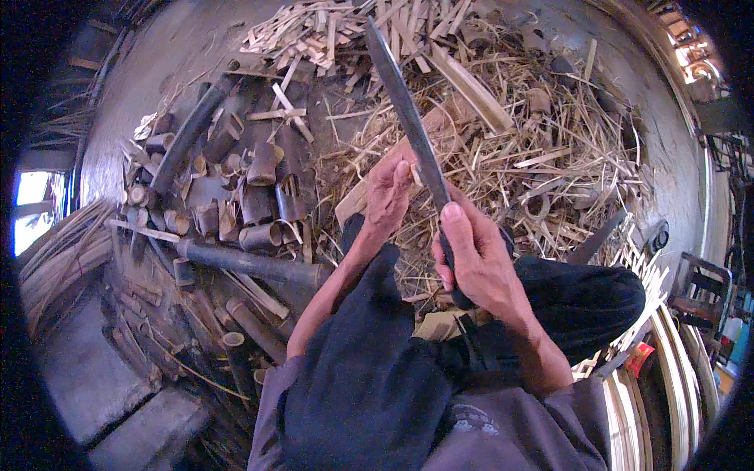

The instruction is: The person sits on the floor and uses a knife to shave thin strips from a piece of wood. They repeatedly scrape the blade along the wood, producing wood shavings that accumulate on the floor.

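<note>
My right hand [477, 259] is wrapped round the dark handle of a long machete [402, 98]. The blade points up and slightly left, away from me. My left hand [388, 195] is closed beside the blade, thumb against the fingers, pinching a small pale bamboo piece [417, 174] that touches or nearly touches the blade's edge. Most of that piece is hidden by the fingers and blade. Beneath my left hand lies a flat wooden board [353, 202], slanting off to the upper right.
Bamboo shavings [542, 157] cover the ground ahead and right. A heap of split bamboo strips [314, 35] lies at the far side. Cut bamboo sections [263, 165] and a long dark pole [251, 263] lie left. Bundled pale strips [667, 377] stand at my right.
</note>
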Tool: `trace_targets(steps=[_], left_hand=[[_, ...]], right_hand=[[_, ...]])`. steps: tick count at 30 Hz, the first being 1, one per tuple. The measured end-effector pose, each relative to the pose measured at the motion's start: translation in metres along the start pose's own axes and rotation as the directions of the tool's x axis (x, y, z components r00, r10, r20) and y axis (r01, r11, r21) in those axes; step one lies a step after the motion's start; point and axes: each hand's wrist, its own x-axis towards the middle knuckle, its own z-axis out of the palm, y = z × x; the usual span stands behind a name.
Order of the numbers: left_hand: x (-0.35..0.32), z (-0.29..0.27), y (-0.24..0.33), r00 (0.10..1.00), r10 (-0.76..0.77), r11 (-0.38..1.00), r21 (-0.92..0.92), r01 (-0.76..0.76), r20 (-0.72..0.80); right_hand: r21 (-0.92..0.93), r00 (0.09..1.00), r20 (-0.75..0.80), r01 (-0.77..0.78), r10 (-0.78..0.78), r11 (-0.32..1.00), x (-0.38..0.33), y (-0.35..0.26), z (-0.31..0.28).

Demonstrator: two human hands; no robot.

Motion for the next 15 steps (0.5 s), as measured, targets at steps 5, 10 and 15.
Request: trace_targets(steps=[5,10,15], left_hand=[[0.000,0.003,0.009,0.997,0.069,0.986,0.157,-0.062,-0.040],[0.007,-0.007,0.011,0.993,0.071,0.994,0.081,-0.079,0.093],[0.005,-0.005,-0.003,0.986,0.164,0.977,0.135,-0.164,0.009]], right_hand=[[-0.205,0.990,-0.027,0.131,-0.139,0.970,0.004,0.009,0.000],[-0.184,0.999,-0.016,0.045,-0.049,0.982,-0.004,-0.010,-0.002],[-0.234,0.992,-0.038,0.110,-0.122,0.966,0.004,0.013,0.000]])
